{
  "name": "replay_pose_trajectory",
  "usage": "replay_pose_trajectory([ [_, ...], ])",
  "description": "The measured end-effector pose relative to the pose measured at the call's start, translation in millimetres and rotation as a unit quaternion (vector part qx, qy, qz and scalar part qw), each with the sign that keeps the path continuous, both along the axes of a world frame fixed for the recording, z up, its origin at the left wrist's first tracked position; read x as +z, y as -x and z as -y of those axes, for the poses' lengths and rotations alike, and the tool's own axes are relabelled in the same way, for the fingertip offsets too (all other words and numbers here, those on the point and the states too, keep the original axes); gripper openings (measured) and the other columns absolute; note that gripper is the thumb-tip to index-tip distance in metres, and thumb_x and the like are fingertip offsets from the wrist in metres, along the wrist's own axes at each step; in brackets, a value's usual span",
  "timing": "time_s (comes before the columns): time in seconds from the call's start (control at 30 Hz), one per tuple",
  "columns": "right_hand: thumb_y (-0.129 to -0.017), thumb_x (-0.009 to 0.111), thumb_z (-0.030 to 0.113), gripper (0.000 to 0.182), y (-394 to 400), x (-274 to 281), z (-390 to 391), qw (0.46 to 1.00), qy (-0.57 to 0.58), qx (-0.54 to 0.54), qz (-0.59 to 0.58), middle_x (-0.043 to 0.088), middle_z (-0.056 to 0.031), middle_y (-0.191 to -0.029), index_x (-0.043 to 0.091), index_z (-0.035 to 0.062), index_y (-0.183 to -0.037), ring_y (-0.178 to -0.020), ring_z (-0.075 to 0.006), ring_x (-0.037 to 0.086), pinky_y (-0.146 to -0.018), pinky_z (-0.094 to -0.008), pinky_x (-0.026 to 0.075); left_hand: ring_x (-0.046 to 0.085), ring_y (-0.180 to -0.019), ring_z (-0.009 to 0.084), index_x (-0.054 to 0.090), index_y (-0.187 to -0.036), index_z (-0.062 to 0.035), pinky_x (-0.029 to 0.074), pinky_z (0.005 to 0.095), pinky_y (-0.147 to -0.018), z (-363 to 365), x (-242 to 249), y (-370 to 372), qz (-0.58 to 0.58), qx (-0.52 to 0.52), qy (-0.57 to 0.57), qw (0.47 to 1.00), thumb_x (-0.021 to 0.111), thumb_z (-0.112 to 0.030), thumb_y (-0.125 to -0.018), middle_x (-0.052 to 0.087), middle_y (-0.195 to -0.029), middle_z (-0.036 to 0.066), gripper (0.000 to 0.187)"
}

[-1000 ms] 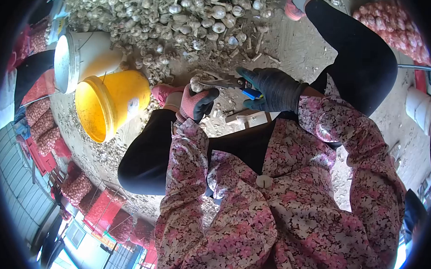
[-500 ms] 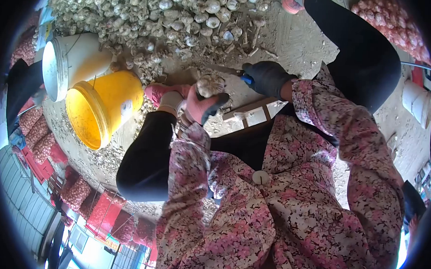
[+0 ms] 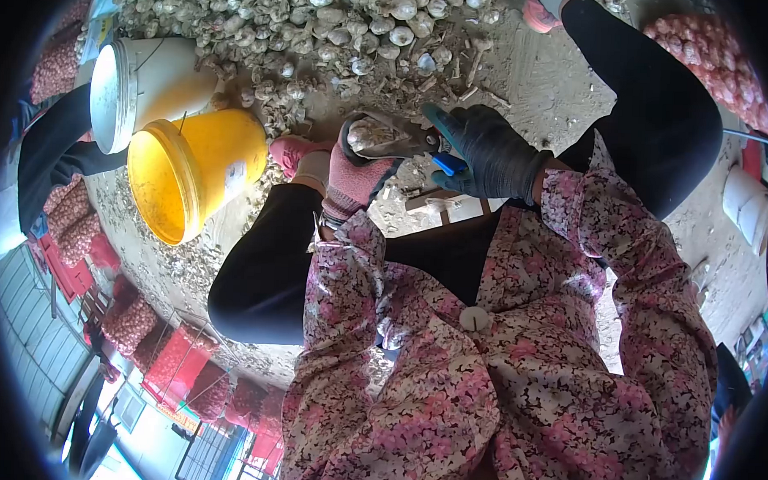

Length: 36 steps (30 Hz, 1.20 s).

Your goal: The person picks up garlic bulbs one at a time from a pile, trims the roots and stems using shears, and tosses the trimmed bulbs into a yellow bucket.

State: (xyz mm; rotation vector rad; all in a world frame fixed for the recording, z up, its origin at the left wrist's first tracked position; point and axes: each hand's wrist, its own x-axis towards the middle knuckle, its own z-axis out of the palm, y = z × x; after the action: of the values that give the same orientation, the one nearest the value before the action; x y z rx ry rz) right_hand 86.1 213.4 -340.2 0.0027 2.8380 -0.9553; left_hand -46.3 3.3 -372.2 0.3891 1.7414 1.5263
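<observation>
My left hand, in a pink glove with dark fingertips, is closed around a garlic bulb above the ground between my legs. In my dark-gloved right hand is a pair of pruning shears with blue on the handle. The thumb is raised off the handle while the other fingers hold it. The metal blades reach left to the bulb and overlap it in this view. Part of the bulb is hidden by the blades and the glove.
A large heap of garlic covers the ground ahead. Left of my leg a yellow bucket lies tilted beside a white bucket. Filled red mesh sacks stand at the right. A person's dark-clad leg shows far left.
The shears have come left and now reach the garlic bulb, with their blades across it. My right thumb has lifted. My left hand has turned upright, still holding the bulb.
</observation>
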Motion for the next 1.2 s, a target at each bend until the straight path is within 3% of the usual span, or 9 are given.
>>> replay_pose_trajectory([
  [0.37, -0.069, 0.076, 0.046, 0.094, 3, -2, 4, 0.996, 0.061, 0.051, 0.029, 0.061, -0.0183, -0.093, 0.032, -0.0058, -0.134, -0.083, -0.0329, 0.058, -0.08, -0.0416, 0.046, 0.066, -0.09, 0.0179, 0.052, -0.113, 0.0006, 0.052, 0.0304, -0.079, -12, 39, -16, -0.191, -0.06, 0.044, 0.979, 0.078, -0.011, -0.069, 0.066, -0.097, 0.012, 0.052],
  [0.43, -0.07, 0.075, 0.045, 0.094, 4, 0, 7, 0.996, 0.057, 0.066, 0.036, 0.059, -0.0172, -0.094, 0.031, -0.0045, -0.136, -0.085, -0.0328, 0.055, -0.08, -0.0424, 0.045, 0.066, -0.091, 0.0185, 0.052, -0.113, 0.0007, 0.052, 0.031, -0.079, -10, 39, -19, -0.039, 0.007, 0.031, 0.999, 0.078, -0.011, -0.069, 0.066, -0.098, 0.012, 0.052],
  [0.63, -0.072, 0.072, 0.046, 0.077, 9, -11, 21, 0.99, 0.032, 0.122, 0.057, 0.063, -0.0171, -0.086, 0.043, -0.0062, -0.12, -0.077, -0.0356, 0.063, -0.072, -0.0421, 0.049, 0.066, -0.09, 0.0181, 0.055, -0.11, 0.0002, 0.052, 0.0307, -0.079, 8, 34, -24, -0.123, -0.033, 0.053, 0.99, 0.078, -0.01, -0.068, 0.067, -0.098, 0.012, 0.049],
  [0.9, -0.079, 0.065, 0.02, 0.045, 12, -26, 39, 0.985, 0.063, 0.078, 0.138, 0.064, -0.0183, -0.082, 0.046, -0.0025, -0.113, -0.079, -0.036, 0.064, -0.071, -0.045, 0.05, 0.063, -0.101, 0.0226, 0.049, -0.121, 0.0015, 0.05, 0.0348, -0.089, 33, 21, -33, 0.008, -0.056, -0.002, 0.998, 0.063, 0.004, -0.075, 0.062, -0.112, 0.014, 0.049],
  [0.97, -0.079, 0.064, 0.02, 0.041, 16, -30, 37, 0.979, 0.076, 0.071, 0.178, 0.064, -0.0182, -0.083, 0.049, -0.0012, -0.11, -0.08, -0.0358, 0.065, -0.071, -0.0454, 0.05, 0.064, -0.096, 0.0234, 0.054, -0.113, -0.0003, 0.05, 0.0351, -0.086, 41, 12, -30, 0.232, 0.014, 0.019, 0.972, 0.069, -0.002, -0.072, 0.064, -0.106, 0.013, 0.044],
  [1.07, -0.079, 0.063, 0.02, 0.032, 22, -71, 17, 0.965, 0.037, 0.063, 0.252, 0.066, -0.0175, -0.086, 0.055, 0.0016, -0.104, -0.083, -0.0352, 0.065, -0.073, -0.0458, 0.05, 0.062, -0.092, 0.0249, 0.054, -0.107, -0.0037, 0.049, 0.0362, -0.087, 26, 2, -47, -0.115, -0.219, -0.248, 0.937, 0.075, -0.008, -0.068, 0.063, -0.1, 0.012, 0.045],
  [1.1, -0.079, 0.062, 0.021, 0.028, 25, -76, 20, 0.954, -0.009, 0.069, 0.292, 0.066, -0.0168, -0.087, 0.057, 0.003, -0.1, -0.084, -0.0347, 0.065, -0.074, -0.0459, 0.05, 0.061, -0.093, 0.0247, 0.053, -0.111, -0.0044, 0.049, 0.0371, -0.084, 30, 7, -50, 0.184, -0.109, -0.327, 0.921, 0.071, -0.016, -0.075, 0.061, -0.104, 0.012, 0.042],
  [1.13, -0.08, 0.061, 0.023, 0.025, 22, -81, 25, 0.968, 0.003, 0.019, 0.25, 0.066, -0.017, -0.085, 0.059, 0.0037, -0.096, -0.083, -0.0353, 0.065, -0.074, -0.0457, 0.049, 0.06, -0.094, 0.0245, 0.052, -0.115, -0.005, 0.049, 0.0381, -0.082, 28, 7, -54, 0.462, 0.014, -0.379, 0.802, 0.066, -0.023, -0.081, 0.06, -0.107, 0.011, 0.04],
  [1.2, -0.08, 0.061, 0.024, 0.026, 20, -64, 27, 0.971, 0.042, -0.019, 0.235, 0.066, -0.0181, -0.085, 0.058, 0.0036, -0.096, -0.083, -0.0361, 0.064, -0.074, -0.046, 0.049, 0.057, -0.098, 0.0242, 0.055, -0.114, -0.0049, 0.05, 0.0371, -0.081, 30, 6, -47, 0.71, 0.127, -0.353, 0.596, 0.057, -0.029, -0.089, 0.059, -0.107, 0.01, 0.035],
])
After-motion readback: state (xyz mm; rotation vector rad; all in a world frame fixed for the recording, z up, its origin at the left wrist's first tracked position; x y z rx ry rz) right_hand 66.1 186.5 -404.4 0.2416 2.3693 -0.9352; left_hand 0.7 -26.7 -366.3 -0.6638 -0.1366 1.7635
